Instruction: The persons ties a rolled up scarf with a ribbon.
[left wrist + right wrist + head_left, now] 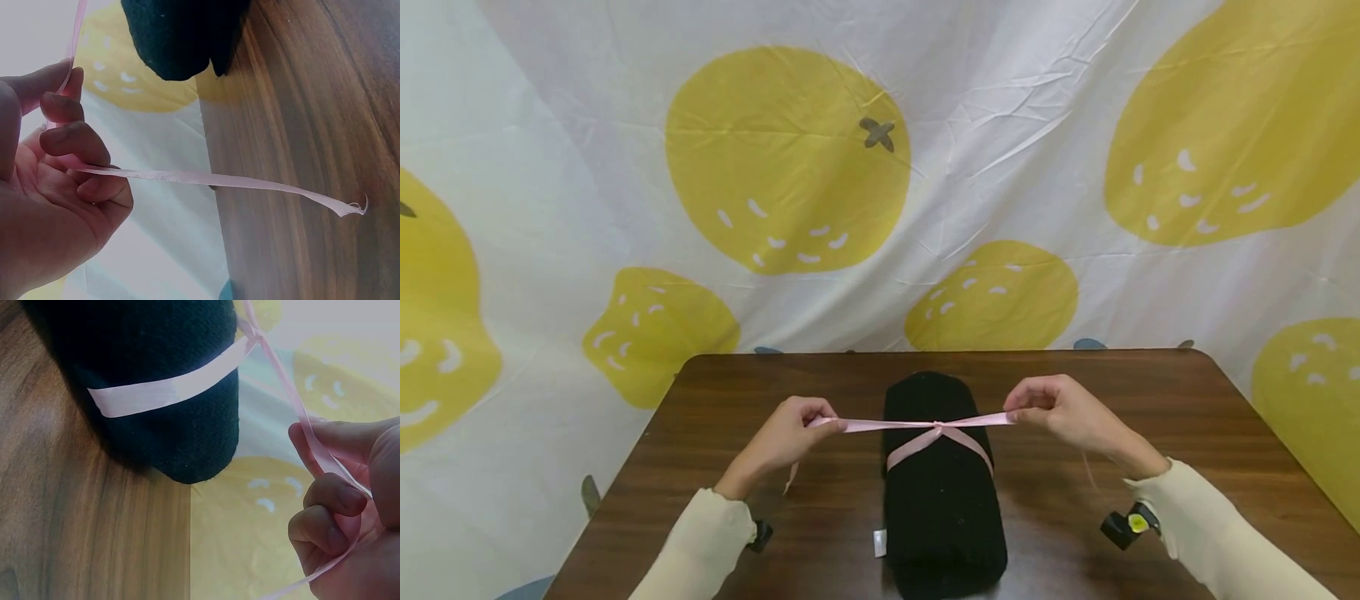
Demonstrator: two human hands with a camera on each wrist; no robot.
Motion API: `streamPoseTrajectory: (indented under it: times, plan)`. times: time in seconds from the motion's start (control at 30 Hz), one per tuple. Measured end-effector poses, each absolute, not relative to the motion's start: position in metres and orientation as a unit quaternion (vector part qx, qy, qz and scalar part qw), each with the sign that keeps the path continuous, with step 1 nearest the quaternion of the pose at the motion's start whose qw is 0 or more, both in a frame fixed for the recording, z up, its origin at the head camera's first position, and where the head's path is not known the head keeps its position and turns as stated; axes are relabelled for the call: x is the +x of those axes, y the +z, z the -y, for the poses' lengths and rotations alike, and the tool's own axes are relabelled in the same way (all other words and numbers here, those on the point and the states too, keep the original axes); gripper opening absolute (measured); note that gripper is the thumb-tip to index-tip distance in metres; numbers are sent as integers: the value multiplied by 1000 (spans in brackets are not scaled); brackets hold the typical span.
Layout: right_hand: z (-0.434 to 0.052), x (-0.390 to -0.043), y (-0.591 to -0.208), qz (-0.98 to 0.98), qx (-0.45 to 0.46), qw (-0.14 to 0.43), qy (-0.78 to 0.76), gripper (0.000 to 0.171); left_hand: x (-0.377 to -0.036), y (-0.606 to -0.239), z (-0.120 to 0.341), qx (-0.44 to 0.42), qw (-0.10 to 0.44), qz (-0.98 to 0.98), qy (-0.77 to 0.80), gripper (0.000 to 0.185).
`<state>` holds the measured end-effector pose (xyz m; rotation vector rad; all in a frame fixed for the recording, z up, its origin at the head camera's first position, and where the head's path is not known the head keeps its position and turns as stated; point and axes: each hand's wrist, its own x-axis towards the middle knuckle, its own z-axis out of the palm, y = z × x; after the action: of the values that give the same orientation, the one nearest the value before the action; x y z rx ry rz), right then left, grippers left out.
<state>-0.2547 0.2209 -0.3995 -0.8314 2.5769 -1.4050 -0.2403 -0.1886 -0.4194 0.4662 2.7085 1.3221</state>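
A long black fabric bundle (943,508) lies lengthwise on the wooden table, with a pink ribbon (901,452) passing round it. The ribbon's two ends cross in a knot above the bundle's top. On the left, my left hand (790,433) pinches one end between thumb and fingers; its loose tail (250,182) hangs past the curled fingers in the left wrist view. To the right, my right hand (1063,414) pinches the other end, which runs through the curled fingers in the right wrist view. Both stretches of ribbon are taut and nearly level.
The brown wooden table (1150,392) extends around the bundle. Behind it hangs a white cloth (985,167) printed with yellow fruit. A small white tag (880,543) sticks out at the bundle's left side.
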Motion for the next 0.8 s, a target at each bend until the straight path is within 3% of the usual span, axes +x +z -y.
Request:
streamPoseTrajectory:
  times: [0.8]
  plan:
    - [-233,-253,-422,-842,-276,69,-458,5,-240,-434,201,130,88,-868,472,18]
